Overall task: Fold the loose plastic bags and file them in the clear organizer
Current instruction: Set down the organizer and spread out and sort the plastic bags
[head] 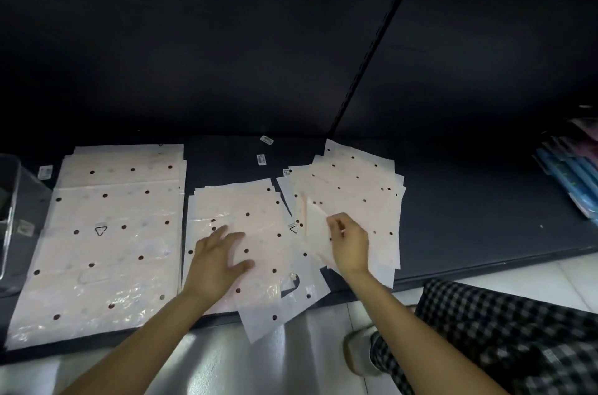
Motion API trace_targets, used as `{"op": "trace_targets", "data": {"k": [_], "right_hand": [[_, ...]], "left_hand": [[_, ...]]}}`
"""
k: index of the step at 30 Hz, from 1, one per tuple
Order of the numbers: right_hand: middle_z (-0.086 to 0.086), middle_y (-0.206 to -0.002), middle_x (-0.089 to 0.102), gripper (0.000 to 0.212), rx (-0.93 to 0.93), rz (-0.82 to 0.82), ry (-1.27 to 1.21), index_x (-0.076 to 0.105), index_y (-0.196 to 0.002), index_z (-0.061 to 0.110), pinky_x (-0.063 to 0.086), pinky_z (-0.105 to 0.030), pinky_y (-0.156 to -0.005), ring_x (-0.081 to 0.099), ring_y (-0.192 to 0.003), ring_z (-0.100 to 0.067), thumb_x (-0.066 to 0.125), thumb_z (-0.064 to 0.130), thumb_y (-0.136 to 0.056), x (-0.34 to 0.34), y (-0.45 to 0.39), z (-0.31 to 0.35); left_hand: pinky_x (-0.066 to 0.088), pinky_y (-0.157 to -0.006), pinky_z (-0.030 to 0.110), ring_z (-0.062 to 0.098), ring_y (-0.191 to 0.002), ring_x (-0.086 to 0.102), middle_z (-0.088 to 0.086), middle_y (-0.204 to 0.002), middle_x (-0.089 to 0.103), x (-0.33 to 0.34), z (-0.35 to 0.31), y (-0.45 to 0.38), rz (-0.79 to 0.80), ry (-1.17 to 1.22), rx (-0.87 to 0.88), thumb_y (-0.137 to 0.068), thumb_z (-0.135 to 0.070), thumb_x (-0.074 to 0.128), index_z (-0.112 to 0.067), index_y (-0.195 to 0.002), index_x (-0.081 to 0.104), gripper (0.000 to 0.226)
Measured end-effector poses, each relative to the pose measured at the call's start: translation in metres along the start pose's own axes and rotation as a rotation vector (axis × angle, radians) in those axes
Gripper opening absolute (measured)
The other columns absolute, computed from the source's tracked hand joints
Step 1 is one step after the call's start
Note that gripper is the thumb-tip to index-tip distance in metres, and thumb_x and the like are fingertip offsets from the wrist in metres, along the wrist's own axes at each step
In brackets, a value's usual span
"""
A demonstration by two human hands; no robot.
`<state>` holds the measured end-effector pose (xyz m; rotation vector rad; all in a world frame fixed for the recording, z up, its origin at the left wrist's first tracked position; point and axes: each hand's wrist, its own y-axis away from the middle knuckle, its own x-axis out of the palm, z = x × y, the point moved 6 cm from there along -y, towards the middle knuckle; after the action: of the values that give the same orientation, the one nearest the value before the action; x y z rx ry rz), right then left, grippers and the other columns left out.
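Clear organizer's contents unreadable; left hand flat on a bag, right hand's grip pinches another bag.

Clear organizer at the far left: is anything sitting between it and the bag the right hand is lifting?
Yes. The right hand pinches a bag on the right pile. Between it and the clear organizer lie the middle pile, under the flat left hand, and the large left pile. All lie low on the shelf.

The scene is dim, with the back panel nearly black. Glare streaks the glossy floor and the plastic bags. The left hand is motion-blurred, and wide-angle distortion bends the shelf edge.
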<state>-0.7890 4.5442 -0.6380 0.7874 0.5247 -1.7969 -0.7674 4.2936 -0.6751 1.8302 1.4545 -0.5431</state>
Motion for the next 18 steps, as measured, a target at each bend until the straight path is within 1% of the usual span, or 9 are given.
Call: {"op": "trace_targets", "data": {"k": [2,5,7,8,10,11,13,15,18], "right_hand": [[-0.005,-0.077,0.063,0.018,0.071,0.037,-0.203,0.066,-0.089,0.004,0.044,-0.029,-0.067,0.056,-0.071,-0.018,0.054,0.016,-0.094,0.018,0.008,0.020],[-0.003,-0.072,0.059,0.020,0.329,0.077,-0.536,0.061,-0.076,0.011,0.050,-0.033,-0.070,0.053,-0.068,-0.018,0.054,0.017,-0.094,0.043,0.016,0.042],[-0.001,-0.065,0.054,0.024,0.446,0.138,-0.740,0.056,-0.071,0.014,0.047,-0.027,-0.054,0.049,-0.058,-0.015,0.052,0.017,-0.094,0.052,0.019,0.057],[0.001,-0.065,0.054,0.022,0.429,0.174,-0.772,0.056,-0.073,0.015,0.044,-0.023,-0.052,0.048,-0.057,-0.013,0.051,0.016,-0.095,0.053,0.019,0.066],[0.006,-0.070,0.057,0.016,0.198,0.249,-0.629,0.060,-0.079,0.016,0.043,-0.020,-0.058,0.052,-0.063,-0.008,0.053,0.016,-0.093,0.048,0.017,0.085],[0.009,-0.070,0.057,0.014,0.044,0.282,-0.509,0.062,-0.081,0.016,0.042,-0.017,-0.060,0.052,-0.064,-0.005,0.055,0.017,-0.093,0.046,0.018,0.095],[0.010,-0.070,0.058,0.013,-0.202,0.381,-0.307,0.064,-0.086,0.015,0.041,-0.015,-0.062,0.050,-0.063,-0.003,0.056,0.021,-0.093,0.049,0.027,0.109],[0.007,-0.077,0.062,0.015,-0.385,0.534,-0.131,0.065,-0.094,0.017,0.042,-0.022,-0.067,0.051,-0.068,-0.005,0.054,0.027,-0.094,0.062,0.046,0.118],[0.003,-0.096,0.065,0.020,-0.696,0.684,0.096,0.065,-0.100,0.019,0.041,-0.026,-0.075,0.053,-0.087,-0.009,0.052,0.033,-0.095,0.082,0.083,0.131]], "left_hand": [[0.022,-0.110,0.031,0.019,-0.138,0.022,-0.004,-0.151,0.029,-0.005,-0.011,-0.002,-0.002,0.189,0.013,-0.078,-0.045,0.071,-0.028,-0.138,0.043,0.068],[0.033,-0.104,0.024,0.010,-0.131,0.037,-0.004,-0.141,0.040,0.003,-0.034,0.004,0.301,0.538,0.045,-0.061,-0.040,0.081,-0.037,-0.142,0.028,0.097],[0.047,-0.087,0.020,0.005,-0.112,0.056,-0.004,-0.126,0.054,0.007,-0.042,0.012,0.404,0.795,-0.030,-0.058,-0.033,0.082,-0.044,-0.140,0.019,0.104],[0.052,-0.075,0.020,0.005,-0.098,0.064,-0.003,-0.114,0.061,0.007,-0.043,0.015,0.402,0.954,-0.101,-0.060,-0.030,0.083,-0.044,-0.137,0.022,0.099],[0.054,-0.058,0.023,0.011,-0.077,0.068,-0.001,-0.098,0.067,0.002,-0.041,0.016,0.370,1.243,-0.219,-0.065,-0.038,0.084,-0.031,-0.128,0.039,0.078],[0.055,-0.057,0.026,0.014,-0.075,0.068,0.001,-0.098,0.066,-0.004,-0.037,0.015,0.347,1.358,-0.276,-0.065,-0.052,0.080,-0.023,-0.123,0.046,0.073],[0.057,-0.060,0.036,0.020,-0.085,0.070,0.005,-0.109,0.064,-0.023,-0.015,0.011,0.247,1.522,-0.392,-0.061,-0.075,0.060,-0.019,-0.120,0.051,0.082],[0.056,-0.066,0.042,0.023,-0.097,0.067,0.007,-0.116,0.065,-0.049,0.017,0.008,0.153,1.501,-0.463,-0.059,-0.081,0.048,-0.018,-0.124,0.051,0.091],[0.053,-0.078,0.043,0.029,-0.100,0.067,0.010,-0.113,0.068,-0.078,0.052,0.013,0.166,1.194,-0.463,-0.063,-0.079,0.047,-0.019,-0.127,0.052,0.088]]}}
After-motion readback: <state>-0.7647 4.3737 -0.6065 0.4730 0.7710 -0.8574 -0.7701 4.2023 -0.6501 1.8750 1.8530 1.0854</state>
